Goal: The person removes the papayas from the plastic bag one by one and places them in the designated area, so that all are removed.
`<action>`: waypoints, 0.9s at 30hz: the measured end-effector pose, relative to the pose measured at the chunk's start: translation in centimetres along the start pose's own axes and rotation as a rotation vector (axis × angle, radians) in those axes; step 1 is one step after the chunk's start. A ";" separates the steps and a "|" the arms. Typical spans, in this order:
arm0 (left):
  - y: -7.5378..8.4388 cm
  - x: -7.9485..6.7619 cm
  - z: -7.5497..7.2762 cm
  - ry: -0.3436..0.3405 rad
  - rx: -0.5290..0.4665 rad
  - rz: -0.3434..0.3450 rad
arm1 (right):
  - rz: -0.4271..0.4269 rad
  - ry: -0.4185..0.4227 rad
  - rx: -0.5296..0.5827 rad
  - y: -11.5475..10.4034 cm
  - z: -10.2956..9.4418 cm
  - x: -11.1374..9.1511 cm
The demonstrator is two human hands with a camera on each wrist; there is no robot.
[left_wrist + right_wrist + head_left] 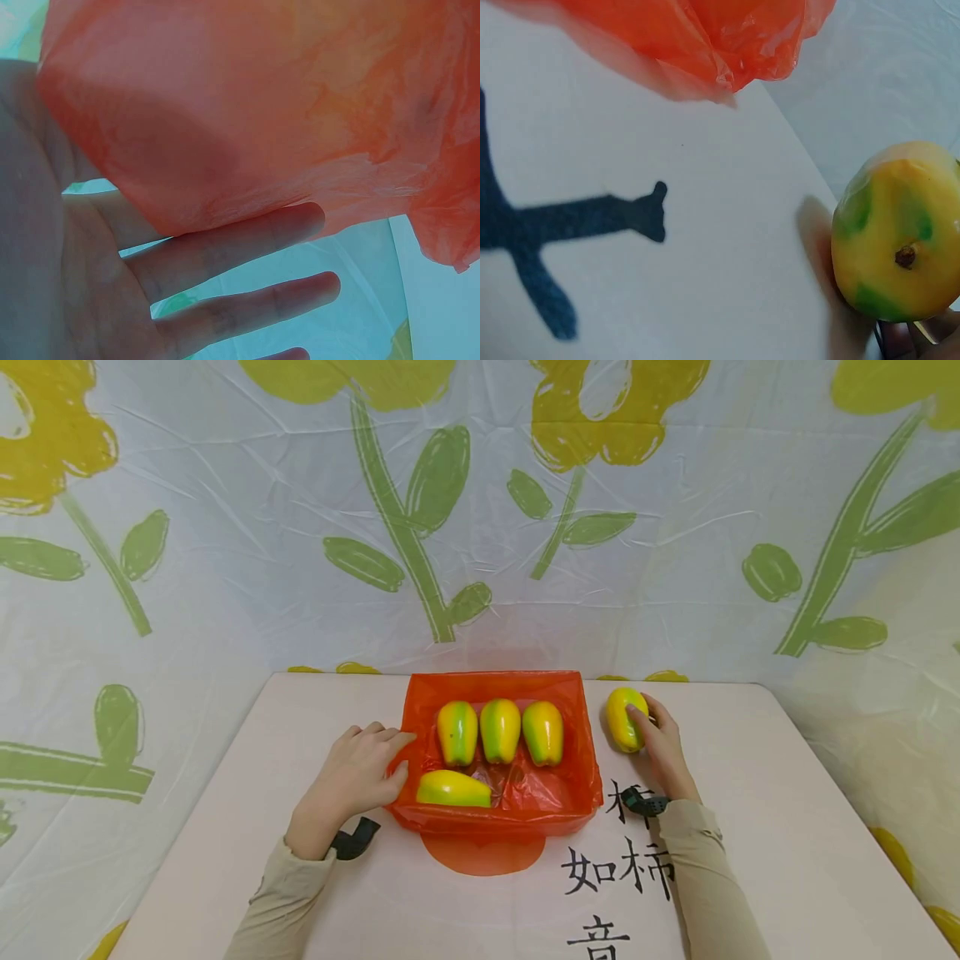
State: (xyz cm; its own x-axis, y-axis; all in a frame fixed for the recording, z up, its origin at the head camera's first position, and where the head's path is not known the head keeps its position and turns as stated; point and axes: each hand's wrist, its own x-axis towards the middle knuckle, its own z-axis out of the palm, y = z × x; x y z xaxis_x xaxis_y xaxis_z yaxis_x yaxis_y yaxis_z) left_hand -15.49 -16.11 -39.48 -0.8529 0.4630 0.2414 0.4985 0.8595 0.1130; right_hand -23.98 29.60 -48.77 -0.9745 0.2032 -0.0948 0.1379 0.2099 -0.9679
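Evidently the work is at the grasping step: the right hand [663, 745] grips a yellow-green fruit [622, 720] with its thumb on the near side and fingers behind, just right of a red plastic bag [525, 818] on the bench [757, 768]. Whether that fruit rests on the bench or is slightly raised, I cannot tell. The left hand [360, 772] is at the bag's left side, its fingers straight and spread against the plastic.

Probably the next move calls for a steady hold, enough height to clear the bag's rim, and a lowering into the free space at the front right. The soft wall could fold if knocked, so the left hand's support seems useful.

The gripped fruit is glossy and rounded, yellow with green patches and a small brown stem nub [905, 257]. Inside the bag, three similar fruits [500, 731] stand in a row, and a fourth fruit [452, 788] lies sideways at front left.
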 end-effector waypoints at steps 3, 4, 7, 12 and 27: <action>0.0 0.0 0.0 -0.001 -0.001 0.000 | -0.016 -0.007 -0.012 0.2 -0.1 0.0; 0.0 0.0 0.0 -0.002 0.000 -0.001 | -0.020 -0.009 -0.015 0.2 -0.1 0.0; 0.0 0.0 0.0 -0.004 0.001 0.000 | -0.024 -0.009 -0.017 0.3 -0.1 0.0; 0.0 0.0 0.1 -0.009 0.003 0.001 | -0.025 -0.005 -0.028 0.3 -0.2 0.2; -0.1 0.0 0.1 -0.007 -0.003 0.005 | -0.032 -0.018 -0.053 0.2 -0.1 0.1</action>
State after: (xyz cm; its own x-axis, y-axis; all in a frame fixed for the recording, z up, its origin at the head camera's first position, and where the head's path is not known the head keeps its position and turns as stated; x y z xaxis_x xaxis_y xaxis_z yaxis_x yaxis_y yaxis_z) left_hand -15.54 -16.23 -39.61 -0.8516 0.4685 0.2350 0.5030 0.8567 0.1147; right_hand -24.08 29.80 -48.91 -0.9815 0.1785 -0.0688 0.1154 0.2661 -0.9570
